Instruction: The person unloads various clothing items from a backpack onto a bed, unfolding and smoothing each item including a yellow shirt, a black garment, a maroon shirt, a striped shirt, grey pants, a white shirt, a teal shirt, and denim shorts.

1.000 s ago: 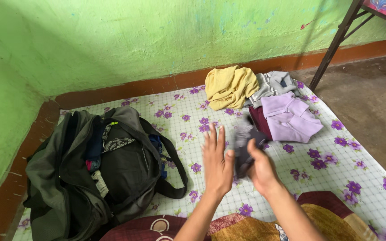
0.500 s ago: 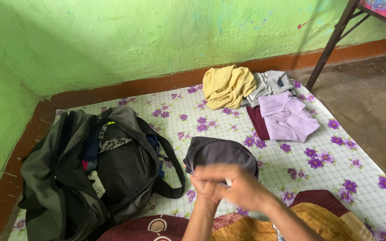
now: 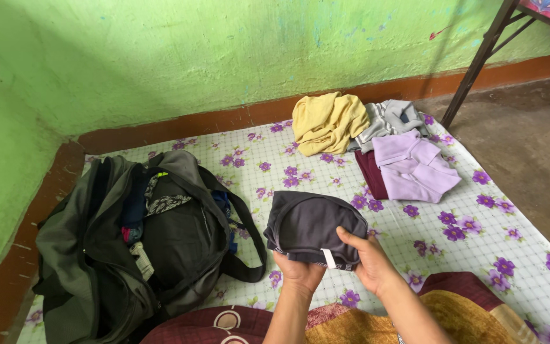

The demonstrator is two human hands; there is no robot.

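A folded dark grey garment [image 3: 313, 224] with a small white tag rests in both hands above the flowered sheet [image 3: 479, 229]. My left hand [image 3: 297, 271] supports it from beneath at the near edge. My right hand [image 3: 367, 261] grips its right near corner, thumb on top. To the left lies an open dark olive duffel bag [image 3: 128, 248] with clothes showing inside, its strap looping toward the garment.
At the far side of the sheet sit a crumpled yellow garment [image 3: 326, 121], a grey one [image 3: 389, 118] and a folded lilac shirt [image 3: 415, 167] on a maroon cloth. A metal frame leg [image 3: 479, 57] stands at the right. Green wall behind; a maroon and mustard cloth [image 3: 415, 318] lies nearest me.
The dark garment went from a bundle held upright between my hands to a flat fold, lowered and drawn closer to me. Both hands moved to its near edge.
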